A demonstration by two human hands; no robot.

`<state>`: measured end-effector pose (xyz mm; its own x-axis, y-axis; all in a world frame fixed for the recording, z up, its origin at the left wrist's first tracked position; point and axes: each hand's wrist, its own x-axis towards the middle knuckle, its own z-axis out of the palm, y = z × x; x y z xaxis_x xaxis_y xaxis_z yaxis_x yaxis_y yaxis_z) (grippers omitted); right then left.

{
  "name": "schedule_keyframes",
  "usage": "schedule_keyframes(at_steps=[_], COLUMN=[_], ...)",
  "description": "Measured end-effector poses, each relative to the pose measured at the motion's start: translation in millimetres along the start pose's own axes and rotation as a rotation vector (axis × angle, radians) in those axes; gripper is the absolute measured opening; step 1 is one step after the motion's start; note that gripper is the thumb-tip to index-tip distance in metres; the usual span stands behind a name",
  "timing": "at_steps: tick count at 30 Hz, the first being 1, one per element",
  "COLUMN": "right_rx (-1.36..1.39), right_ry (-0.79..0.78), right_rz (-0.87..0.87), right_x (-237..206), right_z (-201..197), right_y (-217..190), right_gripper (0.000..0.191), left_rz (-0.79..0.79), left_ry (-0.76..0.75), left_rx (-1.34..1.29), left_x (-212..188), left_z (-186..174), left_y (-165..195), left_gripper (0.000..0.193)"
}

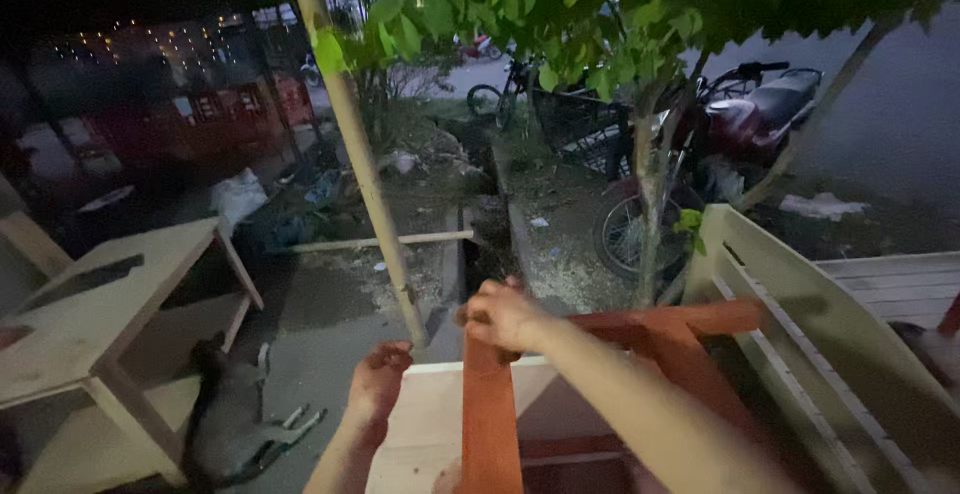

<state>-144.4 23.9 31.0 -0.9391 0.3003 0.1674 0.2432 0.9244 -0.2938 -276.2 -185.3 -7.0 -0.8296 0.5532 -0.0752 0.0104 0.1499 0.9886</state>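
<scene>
Beneath the right hand (503, 316), closed over its top corner, stands a red-painted wooden frame (490, 419); the left hand (378, 379) rests loosely curled just beside, holding nothing. Stiff and probably fairly heavy, the frame is best gripped along its rails.

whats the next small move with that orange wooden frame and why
Probably bring the left hand onto the orange wooden frame before shifting it. Only the right hand grips it, at the top corner, while the left rests on the edge of the pale wooden panel beside it. One corner grip likely gives little control.
</scene>
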Motion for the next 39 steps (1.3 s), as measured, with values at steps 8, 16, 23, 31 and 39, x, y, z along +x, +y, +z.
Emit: schedule_keyframes(at_steps=[8,16,23,31,39], right_rx=[-0.261,-0.176,-0.237,-0.150,-0.425], right_ry=[-0.081,-0.103,-0.056,-0.145,-0.080], right_rz=[-0.012,0.190,0.135,0.231,0.173], right_x=[-66.1,-93.3,-98.4,-122.2,-149.7], right_z=[-47.7,-64.4,-73.9,-90.6,-77.2], right_y=[103.4,165.1,187.9,186.9,137.1], right_gripper=[0.034,0.030,0.036,0.087,0.042], left_rz=[0.176,0.195,0.167,0.058,0.171], left_ry=[0.048,0.038,0.119,0.216,0.134], left_rx=[-0.002,-0.001,0.031,0.069,0.021], left_x=[6.0,-20.5,-46.0,-75.8,-106.4], left_z=[-3.8,13.2,-1.0,-1.1,14.3], left_y=[-3.7,5.6,-19.1,-23.6,-11.4], left_gripper=[0.022,0.022,0.023,0.022,0.021])
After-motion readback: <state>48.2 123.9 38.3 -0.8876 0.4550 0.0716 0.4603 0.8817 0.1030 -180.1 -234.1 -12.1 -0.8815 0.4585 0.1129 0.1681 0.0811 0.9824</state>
